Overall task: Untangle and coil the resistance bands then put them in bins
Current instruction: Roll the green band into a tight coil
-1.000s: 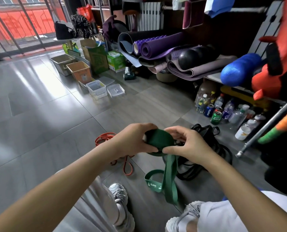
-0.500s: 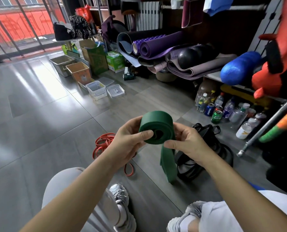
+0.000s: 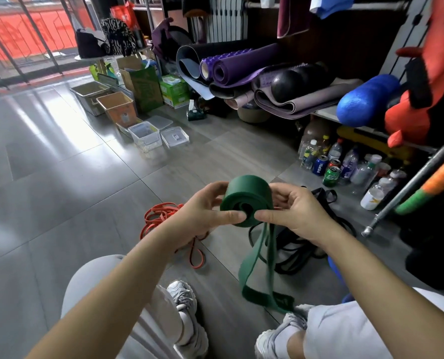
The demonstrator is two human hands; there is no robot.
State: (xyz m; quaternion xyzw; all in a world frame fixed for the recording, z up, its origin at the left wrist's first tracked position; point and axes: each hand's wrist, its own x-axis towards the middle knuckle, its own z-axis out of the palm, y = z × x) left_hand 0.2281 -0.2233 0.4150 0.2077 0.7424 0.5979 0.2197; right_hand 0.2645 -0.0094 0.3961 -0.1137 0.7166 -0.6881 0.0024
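A wide green resistance band (image 3: 249, 195) is rolled into a thick coil held above the floor. My left hand (image 3: 202, 213) grips the coil's left side and my right hand (image 3: 293, 216) grips its right side, both thumbs pressed on the near face. A loose tail of the green band hangs down to a loop near my right knee. An orange-red band (image 3: 161, 216) lies tangled on the floor behind my left hand. Black bands (image 3: 293, 255) sit in a heap under my right wrist.
Several bins line the floor at the back left: a metal tub (image 3: 88, 95), an orange bin (image 3: 117, 107), clear plastic boxes (image 3: 145, 134). Rolled yoga mats (image 3: 241, 66), a blue foam roller (image 3: 366, 99), and bottles and cans (image 3: 345, 169) crowd the right. A metal bar (image 3: 410, 185) leans at right.
The coil has grown thicker as both hands kept rolling it. It rose from low over the black bands to a higher position, and the hanging tail shifted.
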